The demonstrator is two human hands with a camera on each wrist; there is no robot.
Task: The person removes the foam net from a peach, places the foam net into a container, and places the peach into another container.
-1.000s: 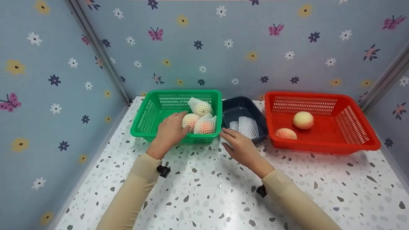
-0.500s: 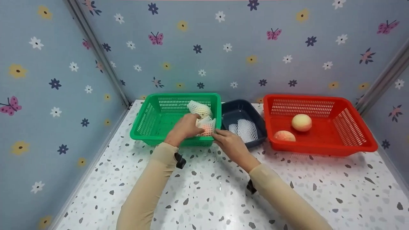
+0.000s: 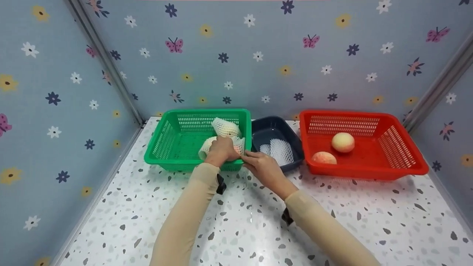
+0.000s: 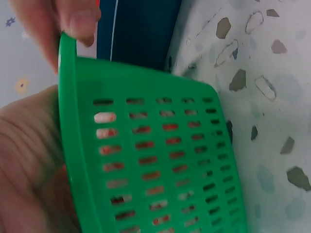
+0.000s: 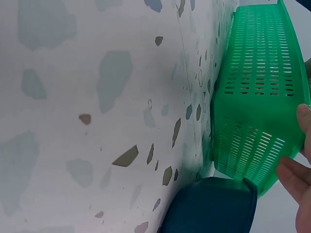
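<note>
My left hand (image 3: 221, 149) reaches over the near rim of the green basket (image 3: 157, 162), down among the peaches in white foam nets. One netted peach (image 3: 206, 148) lies to its left, another netted peach (image 3: 240, 145) to its right, partly covered. A third netted peach (image 3: 226, 128) sits behind. The fingertips are hidden, so I cannot tell whether they grip a peach. In the left wrist view the palm (image 4: 29, 160) is behind the basket's slotted wall. My right hand (image 3: 264, 168) pinches the basket's near right corner, its fingers (image 5: 294, 179) at the rim.
A dark blue tray (image 3: 262, 123) with white foam nets (image 3: 282, 152) stands right of the green basket. Beyond it is a red basket (image 3: 369, 171) with two bare peaches, one whole peach (image 3: 343, 142) and one peach (image 3: 324, 158) half behind the rim. Patterned walls enclose the speckled table (image 3: 236, 229).
My left hand has moved right and deeper among the netted peaches, and one now shows to its left. My right hand has come in to the basket's corner and taken hold there.
</note>
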